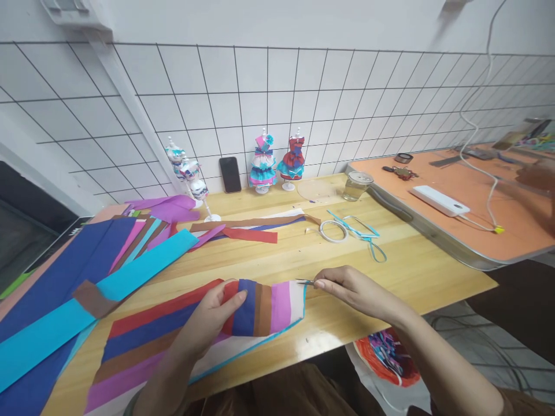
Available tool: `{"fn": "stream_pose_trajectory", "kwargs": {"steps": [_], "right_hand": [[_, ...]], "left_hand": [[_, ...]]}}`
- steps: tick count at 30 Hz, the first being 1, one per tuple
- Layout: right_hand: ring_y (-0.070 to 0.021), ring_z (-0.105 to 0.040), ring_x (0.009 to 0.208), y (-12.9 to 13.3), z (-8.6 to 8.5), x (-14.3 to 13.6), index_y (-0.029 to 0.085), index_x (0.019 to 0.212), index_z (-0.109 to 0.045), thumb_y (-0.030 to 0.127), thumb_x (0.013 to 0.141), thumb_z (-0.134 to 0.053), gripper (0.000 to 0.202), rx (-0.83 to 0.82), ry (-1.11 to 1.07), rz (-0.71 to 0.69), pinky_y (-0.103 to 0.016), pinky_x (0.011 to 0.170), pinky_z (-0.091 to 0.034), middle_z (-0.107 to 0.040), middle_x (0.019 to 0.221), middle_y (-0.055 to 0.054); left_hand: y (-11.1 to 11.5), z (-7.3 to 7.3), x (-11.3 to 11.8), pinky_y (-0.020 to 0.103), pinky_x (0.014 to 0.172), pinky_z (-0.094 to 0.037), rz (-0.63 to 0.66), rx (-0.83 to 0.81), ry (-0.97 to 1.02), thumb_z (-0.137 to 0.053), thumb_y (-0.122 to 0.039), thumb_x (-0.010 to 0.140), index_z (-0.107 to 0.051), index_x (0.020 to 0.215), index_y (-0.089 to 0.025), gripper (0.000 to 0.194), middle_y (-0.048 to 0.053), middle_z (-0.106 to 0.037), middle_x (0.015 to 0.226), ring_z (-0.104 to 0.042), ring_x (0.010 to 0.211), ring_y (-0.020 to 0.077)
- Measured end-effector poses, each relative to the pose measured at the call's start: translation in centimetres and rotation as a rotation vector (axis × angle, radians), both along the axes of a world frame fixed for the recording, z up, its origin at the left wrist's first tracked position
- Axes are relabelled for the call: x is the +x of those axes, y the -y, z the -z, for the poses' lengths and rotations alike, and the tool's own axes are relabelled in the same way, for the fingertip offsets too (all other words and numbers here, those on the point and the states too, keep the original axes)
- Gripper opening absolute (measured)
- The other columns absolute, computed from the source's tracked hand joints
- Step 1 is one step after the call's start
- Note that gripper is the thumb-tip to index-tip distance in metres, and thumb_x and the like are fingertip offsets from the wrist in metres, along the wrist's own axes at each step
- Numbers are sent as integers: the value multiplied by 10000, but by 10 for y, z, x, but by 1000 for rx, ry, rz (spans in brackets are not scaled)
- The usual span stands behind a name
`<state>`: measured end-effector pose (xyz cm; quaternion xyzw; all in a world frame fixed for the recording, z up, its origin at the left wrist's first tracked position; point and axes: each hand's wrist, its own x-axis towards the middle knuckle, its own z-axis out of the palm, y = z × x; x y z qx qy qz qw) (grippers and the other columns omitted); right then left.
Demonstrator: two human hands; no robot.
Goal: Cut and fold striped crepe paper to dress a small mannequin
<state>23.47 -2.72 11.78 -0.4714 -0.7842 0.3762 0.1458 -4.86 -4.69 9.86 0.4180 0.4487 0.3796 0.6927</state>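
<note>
Two hands noted at lower centre of frame, over the pale wooden desk (329,316). Left hand (220,307): nearly closed, thumb uppermost, pinching the striped sheet (245,309). Right hand (353,289): fingers curled closed around a slim metal tool (307,282), tip at the sheet's upper right corner; scissors or tweezers, cannot tell. Position of sheet: lower left to centre of frame, right-hand end bent upward. Bands of red, blue, brown, purple and white, with turquoise edging.

Writing: white marks on a black strip (74,231) at left edge of frame, too small to read.

Left of frame: turquoise strip (147,263) laid diagonally across blue material (87,254), brown piece (91,296) over the strip. Right of centre: tape ring (333,240), turquoise band (370,236) just beside. Upper centre: black phone (230,174) leaning against the tiled wall (186,75); to its right, two miniature dresses (262,167) on stands, then a lidded glass jar (358,188). Upper right: white device (440,200) with cable, on an orange surface (520,216).
</note>
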Motion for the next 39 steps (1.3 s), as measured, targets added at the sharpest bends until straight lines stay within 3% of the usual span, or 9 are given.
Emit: {"fn": "stream_pose_trajectory", "kwargs": {"steps": [23,39], "right_hand": [[-125,-502,589,3,4,5,163,764,-620,501,853,-377,425,14,-7,19,-228,550,-380,-594,658,-17],[-153,-512,695,-3,0,10,163,808,-592,469,860,-371,381,-49,-58,4,-250,634,-395,-584,751,-23]], "left_hand": [[-1,1,1,369,862,-449,-7,4,-27,-592,-347,747,-558,1075,-175,373,89,-599,1150,-536,1069,256],[-2,-2,2,408,930,-394,-3,40,-19,-595,-342,745,-559,1107,-180,399,89,-630,1094,-547,1053,260]]}}
